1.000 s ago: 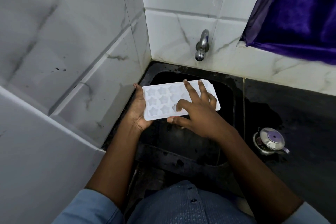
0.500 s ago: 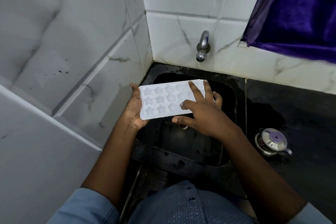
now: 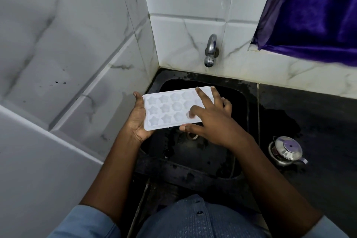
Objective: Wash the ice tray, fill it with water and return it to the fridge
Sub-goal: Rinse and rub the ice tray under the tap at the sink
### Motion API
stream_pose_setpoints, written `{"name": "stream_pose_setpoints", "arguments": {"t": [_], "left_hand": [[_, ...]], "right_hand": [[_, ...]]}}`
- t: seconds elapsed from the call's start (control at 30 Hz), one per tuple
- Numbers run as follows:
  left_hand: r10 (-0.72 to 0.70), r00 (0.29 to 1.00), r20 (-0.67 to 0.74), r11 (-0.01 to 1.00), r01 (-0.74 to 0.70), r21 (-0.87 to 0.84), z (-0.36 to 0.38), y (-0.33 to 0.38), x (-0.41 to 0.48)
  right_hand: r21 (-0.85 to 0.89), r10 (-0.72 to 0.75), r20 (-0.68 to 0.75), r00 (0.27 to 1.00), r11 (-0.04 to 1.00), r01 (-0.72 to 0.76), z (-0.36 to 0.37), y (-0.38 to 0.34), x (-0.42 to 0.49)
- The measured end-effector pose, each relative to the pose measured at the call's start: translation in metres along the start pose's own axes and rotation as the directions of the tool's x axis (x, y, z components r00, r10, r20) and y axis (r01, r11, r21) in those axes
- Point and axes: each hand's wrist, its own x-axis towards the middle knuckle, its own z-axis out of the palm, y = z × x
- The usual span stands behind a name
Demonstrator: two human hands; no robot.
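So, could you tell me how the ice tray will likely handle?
The ice tray is probably light: the left hand holds it by one end. It seems fairly stiff, lying flat without sag. Smooth plastic, it may slip when wet.

The right grip is covering the right end of the ice tray, hiding the moulds there. The fingers of the left grip are lying out of sight beneath the tray. The right thumb is masking part of the sink drain. The purple curtain is running off the top and right edges, and the blue sleeves off the bottom.
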Motion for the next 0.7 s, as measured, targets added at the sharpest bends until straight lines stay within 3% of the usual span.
{"name": "stream_pose_setpoints", "arguments": {"t": [0.13, 0.4, 0.7], "left_hand": [[0.023, 1.0, -0.017, 1.0, -0.022, 0.021, 0.0, 0.001, 0.002], [0.005, 1.0, 0.025, 1.0, -0.006, 0.008, 0.001, 0.002, -0.001], [0.013, 1.0, -0.015, 1.0, -0.013, 0.028, 0.001, 0.003, -0.001]], "right_hand": [[0.002, 0.03, -0.085, 0.996, 1.0, -0.03, -0.007, 0.011, -0.001], [-0.077, 0.075, 0.017, 0.997, 0.994, -0.074, -0.007, 0.024, -0.001], [-0.068, 0.065, 0.004, 0.998, 0.996, -0.064, -0.007, 0.027, -0.006]]}}
